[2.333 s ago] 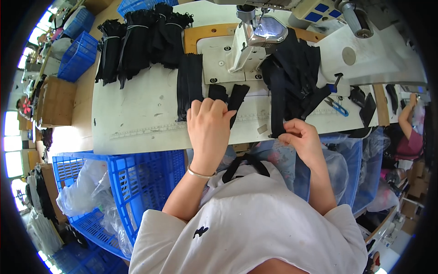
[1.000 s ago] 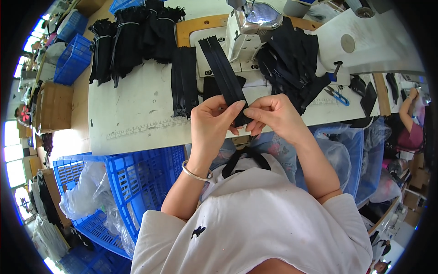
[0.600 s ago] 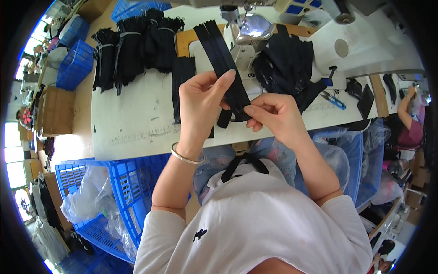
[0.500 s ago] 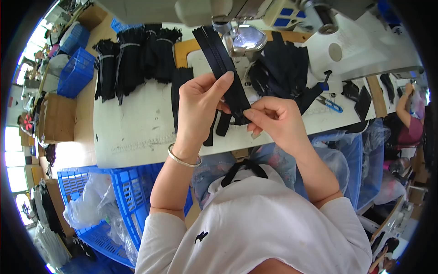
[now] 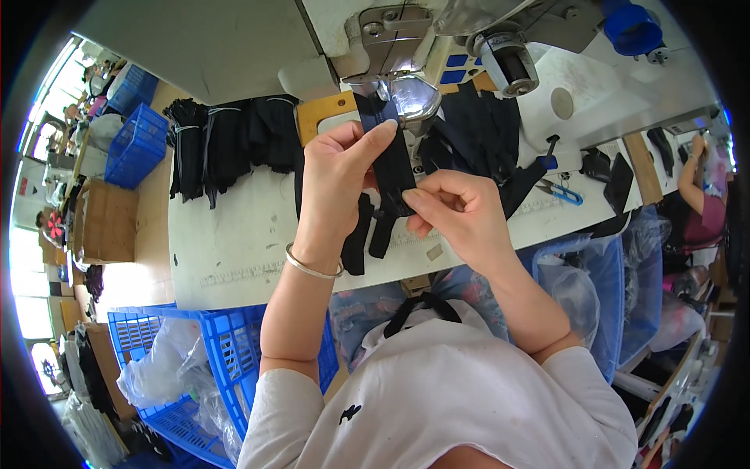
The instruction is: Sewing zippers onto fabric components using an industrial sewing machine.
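Note:
A dark zipper hangs between my two hands in front of the sewing machine, its far end close under the machine's lit needle area. My left hand is closed on its middle, thumb lying on top. With thumb and fingers, my right hand pinches its near end. More dark strips lie on the white table just beneath. To the right of the zipper is a heap of black zippers or fabric pieces.
Tied bundles of black zippers lie at the table's left. Blue thread snips rest at the right. A blue crate holding plastic bags stands below left, a plastic-lined blue bin at the right. Another person's arm shows far right.
The view has tilted up, showing more of the machine. The zipper's far end has come nearer the machine's needle area. Both hands keep their hold.

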The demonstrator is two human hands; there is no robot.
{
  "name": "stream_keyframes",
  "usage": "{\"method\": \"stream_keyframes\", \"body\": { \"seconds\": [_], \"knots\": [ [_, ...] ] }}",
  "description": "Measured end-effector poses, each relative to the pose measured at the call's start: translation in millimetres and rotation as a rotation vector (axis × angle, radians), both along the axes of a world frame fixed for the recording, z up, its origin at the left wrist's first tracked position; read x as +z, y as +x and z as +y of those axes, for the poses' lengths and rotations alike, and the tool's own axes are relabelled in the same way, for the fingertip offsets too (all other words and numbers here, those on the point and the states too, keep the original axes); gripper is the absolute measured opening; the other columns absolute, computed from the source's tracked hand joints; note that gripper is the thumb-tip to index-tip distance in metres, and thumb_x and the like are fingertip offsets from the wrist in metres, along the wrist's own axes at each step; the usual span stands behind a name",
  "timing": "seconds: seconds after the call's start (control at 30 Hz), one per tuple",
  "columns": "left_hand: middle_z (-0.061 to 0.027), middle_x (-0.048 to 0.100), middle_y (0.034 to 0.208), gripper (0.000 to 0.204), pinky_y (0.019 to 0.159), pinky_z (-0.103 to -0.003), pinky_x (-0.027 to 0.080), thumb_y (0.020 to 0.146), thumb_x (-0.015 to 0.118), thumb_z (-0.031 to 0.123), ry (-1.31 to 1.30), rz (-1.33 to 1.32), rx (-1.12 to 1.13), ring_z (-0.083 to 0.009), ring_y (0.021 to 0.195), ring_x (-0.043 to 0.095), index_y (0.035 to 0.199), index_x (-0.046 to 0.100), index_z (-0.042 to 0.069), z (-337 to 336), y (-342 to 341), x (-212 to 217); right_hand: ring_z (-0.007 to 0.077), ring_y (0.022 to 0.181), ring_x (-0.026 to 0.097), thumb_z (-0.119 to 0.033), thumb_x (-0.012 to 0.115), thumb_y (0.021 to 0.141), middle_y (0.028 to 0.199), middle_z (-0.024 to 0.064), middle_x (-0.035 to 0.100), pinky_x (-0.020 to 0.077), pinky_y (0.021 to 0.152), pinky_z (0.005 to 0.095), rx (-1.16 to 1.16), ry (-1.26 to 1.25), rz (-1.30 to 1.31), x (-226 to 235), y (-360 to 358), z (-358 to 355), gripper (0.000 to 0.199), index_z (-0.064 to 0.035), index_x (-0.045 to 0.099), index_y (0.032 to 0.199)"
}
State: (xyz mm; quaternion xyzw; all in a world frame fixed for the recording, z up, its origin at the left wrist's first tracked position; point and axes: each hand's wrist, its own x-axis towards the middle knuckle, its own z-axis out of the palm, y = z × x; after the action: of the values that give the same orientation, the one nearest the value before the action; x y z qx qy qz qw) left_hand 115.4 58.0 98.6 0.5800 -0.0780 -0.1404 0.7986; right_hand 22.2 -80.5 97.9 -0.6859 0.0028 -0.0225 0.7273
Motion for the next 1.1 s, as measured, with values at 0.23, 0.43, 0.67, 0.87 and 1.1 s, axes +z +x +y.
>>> {"method": "stream_keyframes", "body": {
  "seconds": [0.23,0.43,0.67,0.87,1.1],
  "knots": [
    [0.0026,0.057,0.061,0.024,0.046,-0.018,0.041,0.085,0.068,0.020,0.040,-0.009,-0.009,-0.0034,0.050,0.050,0.069,0.061,0.004,0.0,5.1,4.1,0.0083,0.058,0.061,-0.009,0.064,0.087,0.066,0.0063,0.064,0.0479,0.053,0.0200,-0.023,0.021,-0.006,0.4,5.6,3.3,0.013,0.0033,0.064,0.084],
    [0.0057,0.050,0.059,0.030,0.045,-0.018,0.041,0.088,0.065,0.021,0.223,-0.142,0.051,-0.0010,0.051,0.044,0.064,0.053,0.006,2.7,-11.9,-6.0,0.0079,0.061,0.062,-0.011,0.064,0.088,0.069,0.0048,0.063,0.0494,0.055,0.0201,-0.043,0.034,-0.011,-5.3,6.7,2.3,0.016,0.0039,0.063,0.082],
    [0.0088,0.041,0.060,0.034,0.044,-0.015,0.039,0.093,0.059,0.025,0.029,-0.133,0.145,0.0022,0.054,0.036,0.066,0.047,0.008,-8.6,-33.5,-24.1,0.0074,0.062,0.061,-0.012,0.063,0.088,0.067,0.0045,0.063,0.0491,0.056,0.0199,0.011,-0.038,0.057,-7.1,11.4,-4.7,0.017,0.0037,0.063,0.083],
    [0.0095,0.037,0.058,0.036,0.043,-0.018,0.024,0.093,0.060,0.021,0.043,-0.137,0.209,0.0015,0.054,0.031,0.063,0.044,0.008,-11.3,-21.3,-17.6,0.0065,0.056,0.058,-0.013,0.063,0.089,0.065,0.0036,0.062,0.0461,0.053,0.0190,-0.037,-0.037,-0.045,-3.2,21.6,-1.0,0.018,0.0034,0.063,0.080],
    [0.0049,0.046,0.063,0.023,0.052,-0.024,0.030,0.089,0.056,0.011,0.089,-0.278,0.300,-0.0042,0.060,0.035,0.071,0.054,-0.002,-19.2,17.0,-7.6,0.0046,0.052,0.054,-0.015,0.064,0.088,0.059,0.0024,0.060,0.0428,0.048,0.0190,-0.144,-0.124,-0.123,9.5,49.1,3.0,0.019,0.0015,0.063,0.078]
  ]
}}
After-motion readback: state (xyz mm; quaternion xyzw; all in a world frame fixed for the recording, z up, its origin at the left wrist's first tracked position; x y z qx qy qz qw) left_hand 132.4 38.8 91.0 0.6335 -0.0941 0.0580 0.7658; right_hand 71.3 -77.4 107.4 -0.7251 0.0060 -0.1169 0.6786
